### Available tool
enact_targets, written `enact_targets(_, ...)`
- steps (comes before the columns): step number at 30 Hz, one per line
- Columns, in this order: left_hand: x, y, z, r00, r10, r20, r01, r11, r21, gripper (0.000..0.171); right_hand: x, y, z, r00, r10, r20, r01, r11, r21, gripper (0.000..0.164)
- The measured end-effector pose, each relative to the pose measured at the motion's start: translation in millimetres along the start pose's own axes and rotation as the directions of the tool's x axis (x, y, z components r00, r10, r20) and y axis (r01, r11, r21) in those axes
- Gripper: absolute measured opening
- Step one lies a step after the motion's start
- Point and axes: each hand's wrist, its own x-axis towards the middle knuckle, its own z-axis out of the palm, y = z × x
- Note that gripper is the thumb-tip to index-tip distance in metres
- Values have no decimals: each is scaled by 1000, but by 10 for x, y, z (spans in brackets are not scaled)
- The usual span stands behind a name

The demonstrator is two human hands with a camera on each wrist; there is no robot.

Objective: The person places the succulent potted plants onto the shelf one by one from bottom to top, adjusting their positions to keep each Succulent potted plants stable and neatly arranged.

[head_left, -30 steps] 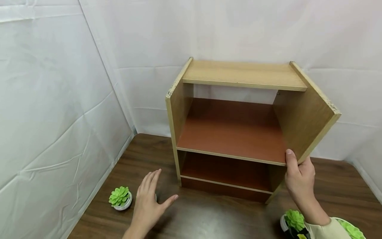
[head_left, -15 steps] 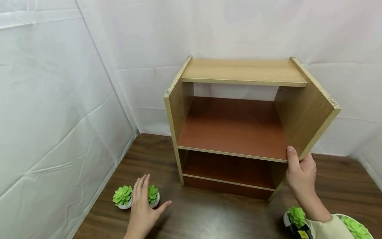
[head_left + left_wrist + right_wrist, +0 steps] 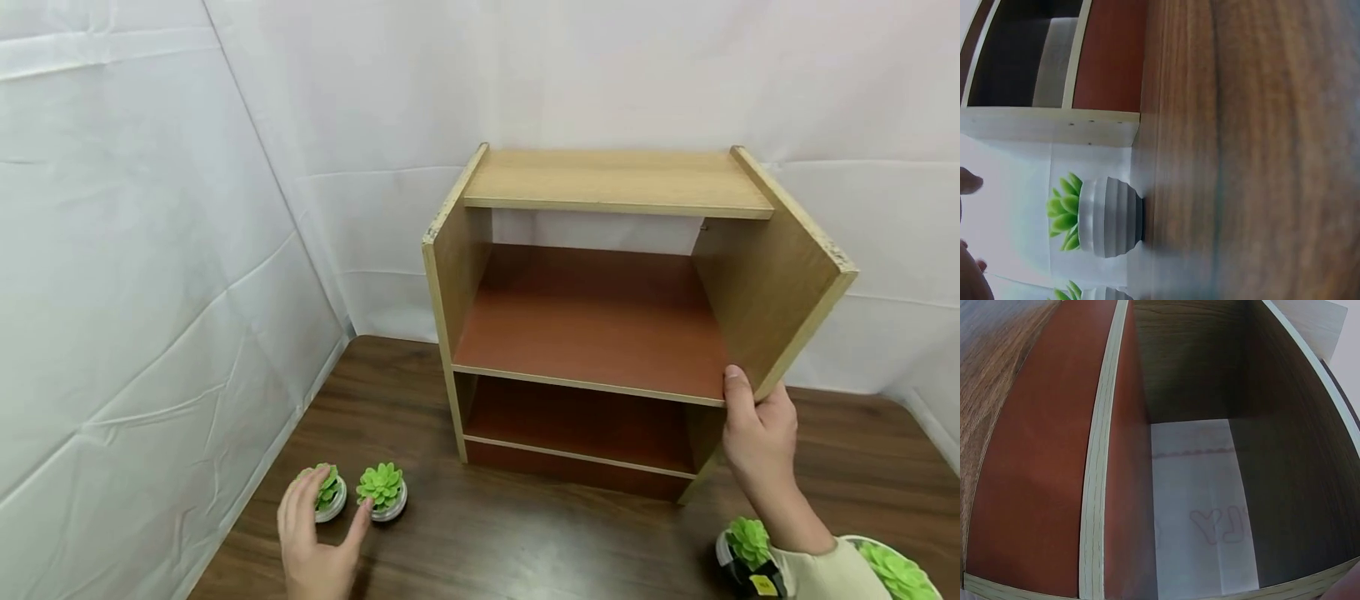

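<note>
A small wooden shelf unit (image 3: 592,325) with red-brown boards stands on the dark wood table. My right hand (image 3: 759,437) grips the front edge of its right side panel, thumb on the inner side near the middle board. My left hand (image 3: 318,542) is low at the left, fingers spread apart from the thumb and holding nothing. Its fingers overlap a potted succulent (image 3: 330,498) in the head view. Just right of the thumb sits another potted succulent (image 3: 381,487). In the left wrist view, a ribbed grey-white pot (image 3: 1110,219) with green leaves stands upright on the table.
By my right sleeve (image 3: 828,571) are another potted succulent (image 3: 748,542) and a larger white-rimmed pot with green leaves (image 3: 896,571). White cloth (image 3: 135,250) hangs at the left and behind the shelf unit.
My left hand has moved left and down, from over the right-hand succulent to the left-hand one, uncovering the former. My right hand keeps its grip on the shelf unit.
</note>
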Motion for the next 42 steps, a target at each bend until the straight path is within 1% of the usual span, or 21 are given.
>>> enact_targets(2,10,-21,-26,998,-46,-32,47,998,34,72,0,14,12,1000,4,9,-4,1000,-7,18)
enact_targets(4,19,-45,-46,991,-118,-63,122,991,54,79,-6,29,22,1000,4,13,-4,1000,-20,18)
enact_targets(6,30,-71,-65,976,-202,-81,207,976,62,86,-16,40,28,1000,9,17,-8,1000,-25,19)
enact_targets(8,51,-97,-85,950,-306,-67,310,949,59,94,-25,43,32,1000,9,18,-8,1000,-28,20)
enact_targets(10,72,-121,-105,903,-429,-18,429,903,29,104,-33,42,36,1000,4,14,-4,1000,-25,21)
enact_targets(12,93,-151,-120,843,-536,41,537,844,-11,112,-38,39,40,1000,-1,11,1,1000,-18,20)
enact_targets(14,102,-186,-133,785,-613,90,618,785,-42,117,-43,40,44,1000,-1,7,1,1000,-12,19)
enact_targets(15,105,-207,-136,766,-634,108,641,765,-58,119,-47,40,47,1000,0,5,0,1000,-8,18)
enact_targets(16,107,-229,-139,756,-644,117,654,753,-73,120,-49,41,48,1000,-2,5,2,1000,-4,18)
enact_targets(18,111,-272,-144,729,-670,141,682,728,-69,121,-54,42,51,1000,-4,3,4,1000,0,18)
enact_targets(20,122,-305,-151,695,-697,178,714,698,-58,123,-56,42,49,1000,-11,1,11,1000,10,19)
enact_targets(23,156,-343,-160,637,-732,240,759,651,-29,125,-55,44,41,1000,-26,-7,26,1000,14,18)
enact_targets(24,169,-354,-160,624,-738,257,768,639,-28,125,-54,47,38,1000,-30,-10,30,999,16,18)
enact_targets(25,179,-365,-159,616,-741,267,775,632,-33,125,-53,51,35,999,-33,-13,33,999,19,17)
enact_targets(27,187,-389,-149,612,-742,272,783,617,-81,123,-49,62,31,999,-36,-19,36,999,22,16)
enact_targets(31,177,-427,-114,595,-754,277,803,567,-182,119,-38,85,27,999,-36,-32,37,999,26,15)
enact_targets(32,174,-435,-105,589,-757,281,808,556,-195,118,-36,89,27,999,-35,-36,36,999,26,16)
enact_targets(33,175,-443,-97,578,-763,288,816,544,-196,118,-34,91,25,999,-35,-38,36,999,26,17)
enact_targets(34,177,-449,-90,571,-765,298,821,538,-191,118,-32,92,25,999,-35,-40,36,999,26,19)
enact_targets(38,187,-468,-62,556,-771,311,831,526,-182,117,-21,85,25,998,-42,-42,43,999,29,24)
enact_targets(42,196,-472,-33,554,-779,295,833,520,-191,114,-7,73,26,998,-45,-43,47,998,30,21)
